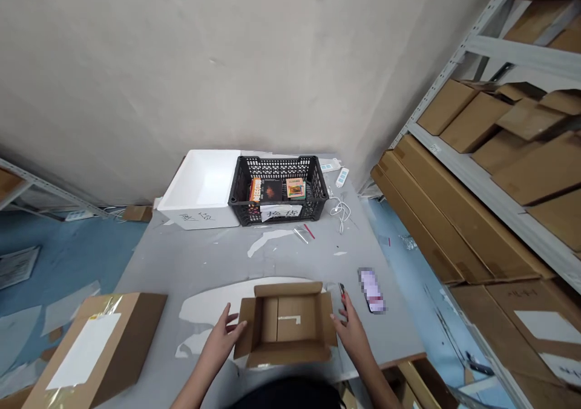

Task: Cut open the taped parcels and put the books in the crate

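A small cardboard box [297, 317] stands on the table in front of me with its flaps folded outward. Inside it I see only bare card and a short white strip on the bottom. My left hand [224, 333] is at the left flap, fingers apart, with the thumb against the flap's edge. On the other side, my right hand [350, 327] has its thumb at the right flap. Its fingers are closed round a slim tool with a dark tip and a red part, apparently a utility knife [342, 290]; most of it is hidden by the hand.
A black plastic crate [278, 216] with several books stands at the back beside a white foam box [200, 218]. A phone [372, 290] lies to the right. A taped carton [95, 342] occupies the left front. Shelves of cardboard boxes [476, 118] line the right.
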`<action>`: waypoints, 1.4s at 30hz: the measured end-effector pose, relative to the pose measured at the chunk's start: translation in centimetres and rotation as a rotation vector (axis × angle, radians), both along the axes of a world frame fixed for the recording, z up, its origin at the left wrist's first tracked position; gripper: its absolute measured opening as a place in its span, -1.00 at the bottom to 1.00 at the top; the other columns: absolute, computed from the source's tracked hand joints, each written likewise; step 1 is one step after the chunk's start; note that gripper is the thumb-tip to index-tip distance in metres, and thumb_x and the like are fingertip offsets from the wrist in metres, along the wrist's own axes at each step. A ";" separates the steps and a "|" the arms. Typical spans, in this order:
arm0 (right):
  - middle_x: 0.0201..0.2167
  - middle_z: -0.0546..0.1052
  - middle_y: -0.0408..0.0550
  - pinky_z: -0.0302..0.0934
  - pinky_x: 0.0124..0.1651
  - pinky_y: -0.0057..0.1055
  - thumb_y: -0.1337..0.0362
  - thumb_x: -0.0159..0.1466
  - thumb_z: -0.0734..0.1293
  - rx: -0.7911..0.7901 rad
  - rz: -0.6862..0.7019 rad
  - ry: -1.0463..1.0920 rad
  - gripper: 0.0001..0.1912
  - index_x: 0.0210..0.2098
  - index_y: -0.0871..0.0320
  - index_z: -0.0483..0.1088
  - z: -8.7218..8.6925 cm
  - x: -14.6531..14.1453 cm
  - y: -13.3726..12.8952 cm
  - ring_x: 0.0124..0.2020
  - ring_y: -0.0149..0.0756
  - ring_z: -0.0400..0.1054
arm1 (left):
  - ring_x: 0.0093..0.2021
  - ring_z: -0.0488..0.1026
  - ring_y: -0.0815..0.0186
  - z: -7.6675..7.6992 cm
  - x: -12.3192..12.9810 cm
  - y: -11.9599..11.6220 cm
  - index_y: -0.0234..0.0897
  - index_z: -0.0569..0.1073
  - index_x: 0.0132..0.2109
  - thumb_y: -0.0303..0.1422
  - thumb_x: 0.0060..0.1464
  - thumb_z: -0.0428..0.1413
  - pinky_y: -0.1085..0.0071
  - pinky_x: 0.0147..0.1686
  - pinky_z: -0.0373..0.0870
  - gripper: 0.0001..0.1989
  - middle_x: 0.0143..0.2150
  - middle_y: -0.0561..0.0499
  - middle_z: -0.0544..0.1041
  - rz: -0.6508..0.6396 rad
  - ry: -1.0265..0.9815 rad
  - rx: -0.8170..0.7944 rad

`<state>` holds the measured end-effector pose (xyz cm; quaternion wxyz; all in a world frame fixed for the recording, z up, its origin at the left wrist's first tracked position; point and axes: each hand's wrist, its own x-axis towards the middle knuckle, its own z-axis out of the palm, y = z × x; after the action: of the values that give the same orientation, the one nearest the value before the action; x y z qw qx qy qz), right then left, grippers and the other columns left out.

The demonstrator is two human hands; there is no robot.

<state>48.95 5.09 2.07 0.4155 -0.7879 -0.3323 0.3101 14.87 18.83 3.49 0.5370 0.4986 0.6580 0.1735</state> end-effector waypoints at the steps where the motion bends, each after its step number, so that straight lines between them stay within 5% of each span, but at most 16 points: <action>1: 0.09 0.44 0.23 0.36 -0.01 -0.12 0.04 0.15 0.31 -0.020 -0.017 0.082 -0.22 0.30 0.19 0.15 -0.4 -0.5 -0.4 -0.02 -0.03 0.46 | -0.11 0.55 0.03 0.0 0.1 -0.5 -0.48 0.26 0.23 0.12 -0.27 0.17 0.24 -0.18 0.48 0.01 -0.04 -0.30 0.54 -0.029 -0.051 -0.041; 3: -0.09 0.55 0.19 0.37 -0.05 -0.17 0.03 0.12 0.31 -0.021 0.002 0.222 -0.33 0.17 0.21 0.33 -0.6 -1.4 -0.8 -0.11 -0.05 0.49 | -0.19 0.55 0.08 0.1 0.6 -1.3 -0.40 0.44 0.05 0.13 -0.25 0.16 0.29 -0.24 0.47 -0.18 -0.21 -0.16 0.59 -0.101 -0.140 -0.066; 6: -0.20 0.60 0.11 0.35 -0.03 -0.16 0.06 0.11 0.30 0.070 0.095 0.287 -0.54 -0.09 0.18 0.50 -0.1 -2.4 -1.0 -0.13 -0.04 0.48 | -0.11 0.52 0.07 0.4 1.4 -2.2 -0.34 0.51 -0.12 0.08 -0.21 0.14 0.28 -0.16 0.44 -0.37 -0.16 -0.12 0.60 -0.134 -0.203 0.031; 13: -0.22 0.62 -0.01 0.31 0.01 -0.15 0.14 0.13 0.29 0.112 -0.035 0.167 -0.66 -0.15 0.11 0.53 2.0 -5.5 -4.3 -0.13 -0.06 0.48 | -0.08 0.50 0.05 2.0 0.8 -4.8 -0.32 0.48 -0.12 -0.05 -0.08 0.09 0.21 -0.07 0.39 -0.51 -0.12 -0.13 0.59 -0.207 -0.192 0.184; 21: -0.07 0.58 -0.02 0.27 0.08 -0.11 0.07 0.20 0.28 0.255 -0.410 0.246 -0.60 -0.05 0.08 0.51 3.9 -14.3 -14.4 -0.03 -0.06 0.44 | 0.08 0.43 0.07 4.5 -1.9 -6.8 -0.30 0.37 0.08 -0.12 0.00 0.07 0.22 0.06 0.33 -0.47 0.10 -0.15 0.49 -0.445 -0.229 0.129; 26: -0.03 0.57 -0.02 0.25 0.11 -0.09 0.06 0.20 0.29 0.303 -0.673 0.283 -0.58 -0.02 0.07 0.50 3.4 -18.8 -22.5 0.01 -0.04 0.42 | 0.10 0.42 0.06 5.6 0.8 -9.3 -0.33 0.37 0.06 -0.12 -0.04 0.10 0.23 0.07 0.34 -0.45 0.10 -0.16 0.49 -0.697 -0.240 0.051; 30: -0.02 0.56 -0.02 0.23 0.11 -0.07 0.07 0.19 0.28 0.294 -0.859 0.264 -0.59 -0.04 0.10 0.51 2.0 -20.2 -29.0 0.00 -0.03 0.42 | 0.08 0.45 0.06 5.3 5.0 -13.8 -0.33 0.41 0.03 -0.10 -0.05 0.08 0.23 0.06 0.36 -0.46 0.07 -0.14 0.52 -0.923 -0.227 0.036; 34: -0.09 0.59 -0.01 0.25 0.10 -0.06 0.06 0.18 0.28 0.290 -1.012 0.221 -0.60 -0.10 0.10 0.54 0.5 -20.0 -35.8 -0.02 -0.02 0.43 | 0.07 0.46 0.04 3.2 10.0 -19.6 -0.32 0.44 -0.02 -0.11 -0.12 0.11 0.21 0.04 0.38 -0.46 0.02 -0.16 0.55 -1.078 -0.254 0.004; 42: -0.07 0.59 0.02 0.24 0.11 0.00 0.06 0.13 0.27 0.241 -1.362 0.162 -0.54 -0.08 0.15 0.53 -3.6 -17.0 -51.9 0.01 0.02 0.43 | 0.04 0.47 0.07 -0.8 21.1 -35.4 -0.30 0.43 -0.04 -0.32 -0.16 0.09 0.22 0.00 0.39 -0.55 -0.06 -0.12 0.57 -1.363 -0.218 -0.125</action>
<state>31.97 -46.77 -1.49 0.6257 -0.7435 0.2360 -0.0007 35.94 -16.57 2.66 0.6169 0.7486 0.1491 -0.1919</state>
